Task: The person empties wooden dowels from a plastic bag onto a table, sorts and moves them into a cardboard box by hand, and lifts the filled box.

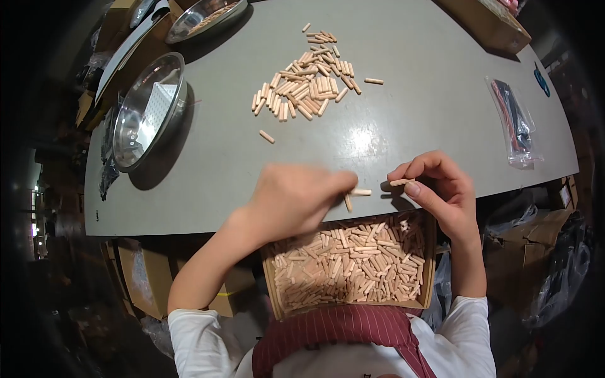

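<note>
My left hand (293, 195), slightly blurred, is closed above the table's near edge. Two wooden dowels (361, 192) stick out at its fingertips, pointing different ways. Between the thumb and fingers of my right hand (444, 189) is a single wooden dowel (401, 183), held roughly level. Below both hands, against my body, a cardboard box (430, 264) is filled with many loose dowels (353, 258). Farther up the table lies a loose pile of the same dowels (305, 82), with a few strays around it.
The grey table (233, 107) has a curved near edge. At left stands a metal bowl (135, 120) with a white perforated piece inside; another metal bowl (205, 19) sits behind it. On the right are a plastic packet (513, 123), a blue item (541, 82) and a cardboard box (491, 25).
</note>
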{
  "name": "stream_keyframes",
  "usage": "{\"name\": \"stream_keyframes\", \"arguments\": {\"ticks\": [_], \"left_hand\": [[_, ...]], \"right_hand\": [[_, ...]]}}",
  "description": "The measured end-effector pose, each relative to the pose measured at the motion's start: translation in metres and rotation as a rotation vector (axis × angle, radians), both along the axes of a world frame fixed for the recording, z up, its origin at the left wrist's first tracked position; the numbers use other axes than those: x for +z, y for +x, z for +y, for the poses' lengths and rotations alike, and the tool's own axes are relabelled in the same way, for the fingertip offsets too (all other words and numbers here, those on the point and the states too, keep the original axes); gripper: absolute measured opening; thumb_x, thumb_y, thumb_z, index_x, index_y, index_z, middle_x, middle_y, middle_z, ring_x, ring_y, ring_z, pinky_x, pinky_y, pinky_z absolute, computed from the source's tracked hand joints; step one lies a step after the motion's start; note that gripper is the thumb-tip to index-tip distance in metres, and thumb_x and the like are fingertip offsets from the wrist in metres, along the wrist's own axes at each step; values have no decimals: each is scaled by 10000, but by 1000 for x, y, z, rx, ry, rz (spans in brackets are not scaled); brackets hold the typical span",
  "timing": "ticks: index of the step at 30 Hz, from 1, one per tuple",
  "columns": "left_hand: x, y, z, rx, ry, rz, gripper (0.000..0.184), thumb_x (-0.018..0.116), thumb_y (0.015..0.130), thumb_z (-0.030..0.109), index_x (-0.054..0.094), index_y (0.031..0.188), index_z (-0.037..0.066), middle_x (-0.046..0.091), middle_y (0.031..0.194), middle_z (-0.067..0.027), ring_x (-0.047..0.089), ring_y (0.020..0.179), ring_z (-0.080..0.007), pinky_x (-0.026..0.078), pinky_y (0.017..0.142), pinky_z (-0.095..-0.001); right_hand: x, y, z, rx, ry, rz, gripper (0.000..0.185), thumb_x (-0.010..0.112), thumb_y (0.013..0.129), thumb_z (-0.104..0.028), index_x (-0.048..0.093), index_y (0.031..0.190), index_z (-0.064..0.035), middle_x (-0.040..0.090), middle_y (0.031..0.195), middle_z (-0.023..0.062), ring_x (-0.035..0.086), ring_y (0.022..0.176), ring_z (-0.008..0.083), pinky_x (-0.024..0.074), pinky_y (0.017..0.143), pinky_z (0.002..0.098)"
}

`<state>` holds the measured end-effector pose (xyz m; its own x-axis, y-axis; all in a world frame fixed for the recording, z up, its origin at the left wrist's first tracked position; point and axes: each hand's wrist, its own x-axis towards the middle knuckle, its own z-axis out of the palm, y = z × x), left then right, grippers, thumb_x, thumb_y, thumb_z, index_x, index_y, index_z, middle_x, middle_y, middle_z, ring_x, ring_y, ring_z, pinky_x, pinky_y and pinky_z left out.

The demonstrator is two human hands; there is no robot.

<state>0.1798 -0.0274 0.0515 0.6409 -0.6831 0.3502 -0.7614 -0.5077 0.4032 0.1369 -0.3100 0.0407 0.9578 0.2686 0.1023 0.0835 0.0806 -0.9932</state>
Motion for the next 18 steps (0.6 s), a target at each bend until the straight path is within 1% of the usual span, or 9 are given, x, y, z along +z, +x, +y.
{"name": "stream_keyframes", "arguments": {"ticks": [1, 4, 6, 8, 10, 12, 13, 15, 18], "left_hand": [[4, -3, 3, -128, 87, -43, 295, 728, 764, 35, 772, 1033, 147, 673, 722, -48, 669, 607, -222, 504, 537, -359], [5, -22, 10, -273, 10, 46, 328, 722, 704, 57, 785, 1010, 156, 625, 667, -20, 615, 547, -210, 463, 495, -365], [0, -32, 13, -296, -46, 133, 319, 713, 734, 3, 794, 1021, 116, 645, 671, -32, 627, 553, -214, 467, 498, -349], [-6, -40, 13, -166, -353, 218, 293, 757, 816, 32, 759, 1103, 90, 711, 736, -71, 688, 589, -224, 515, 521, -325], [7, -49, 14, -97, -332, 305, 274, 764, 872, 22, 755, 1145, 41, 747, 793, -98, 687, 584, -194, 526, 553, -297], [31, -57, 3, 125, -277, 677, 202, 754, 933, 65, 752, 1133, 36, 724, 760, -80, 641, 564, -156, 506, 550, -295], [29, -59, -5, 97, -376, 710, 153, 742, 976, 102, 747, 1111, 31, 699, 732, -58, 603, 567, -116, 483, 548, -274], [22, -58, -12, 65, -370, 624, 141, 743, 975, 100, 744, 1097, 29, 692, 725, -51, 605, 579, -99, 479, 549, -268], [20, -59, -16, 38, -393, 520, 102, 741, 985, 104, 734, 1047, 24, 670, 699, -33, 593, 601, -50, 461, 542, -256]], "right_hand": [[1, -2, 0, -2, -2, -2, 141, 684, 992, -19, 629, 1112, 30, 742, 1122, 134, 689, 1073, 173, 536, 980, 334], [8, -9, 0, -11, 22, 12, 143, 690, 979, -13, 631, 1102, 29, 747, 1100, 135, 696, 1054, 172, 543, 963, 332], [12, -17, 2, -31, 67, 51, 143, 691, 973, -5, 633, 1099, 31, 748, 1086, 131, 701, 1029, 166, 549, 940, 325], [13, -24, 5, -49, 111, 87, 143, 691, 967, 3, 634, 1095, 32, 749, 1073, 127, 706, 1003, 160, 556, 918, 318], [13, -29, 8, -20, 72, 58, 144, 697, 963, 8, 639, 1092, 35, 744, 1040, 110, 708, 936, 137, 562, 857, 286], [15, -31, 17, 3, -35, -64, 125, 702, 942, 22, 668, 1060, 41, 714, 972, 78, 686, 828, 95, 544, 739, 244], [18, -30, 21, 15, -128, -168, 123, 709, 929, 26, 678, 1048, 38, 701, 950, 76, 682, 807, 96, 536, 718, 241], [26, -26, 29, 42, -265, -339, 118, 729, 903, 33, 701, 1017, 25, 664, 913, 79, 679, 765, 107, 518, 681, 233], [30, -24, 32, 59, -251, -318, 147, 705, 925, 29, 692, 1070, 16, 682, 963, 69, 675, 767, 94, 521, 687, 231]]}}
